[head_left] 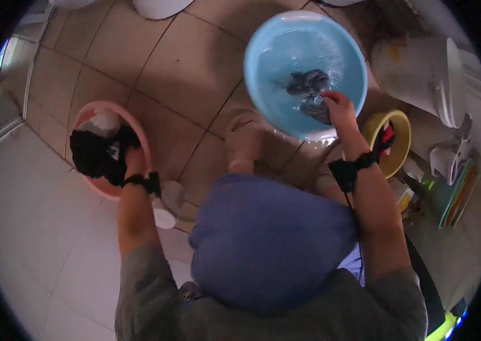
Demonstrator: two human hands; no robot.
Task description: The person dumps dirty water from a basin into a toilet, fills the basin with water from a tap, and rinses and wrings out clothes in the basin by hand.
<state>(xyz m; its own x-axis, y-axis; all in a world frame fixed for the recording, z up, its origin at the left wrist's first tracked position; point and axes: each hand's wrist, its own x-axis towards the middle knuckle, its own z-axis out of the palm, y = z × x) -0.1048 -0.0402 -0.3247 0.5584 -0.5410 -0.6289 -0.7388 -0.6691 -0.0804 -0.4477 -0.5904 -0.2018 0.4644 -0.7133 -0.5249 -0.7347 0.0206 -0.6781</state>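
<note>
A light blue basin (pixel 255 85) of water stands on the floor ahead, with a dark grey cloth (pixel 310 83) in it. My right hand (pixel 341 109) is over the basin's near right rim, its fingers pinched at the edge of the wet cloth. On the left, a pink basin (pixel 145 132) holds a black cloth (pixel 94 156) and a whitish cloth (pixel 105 121). My left hand (pixel 135 161) reaches down into this basin at the black cloth; its fingers are hidden. Dark bands circle both wrists.
A yellow basin (pixel 404 142) with red and dark items stands right of the blue one. Behind it lies a large white bucket (pixel 416 74). A white container (pixel 165 218) is beside my left forearm. Thin coloured boards (pixel 457 196) lean at the right. The floor (pixel 183 74) is tiled.
</note>
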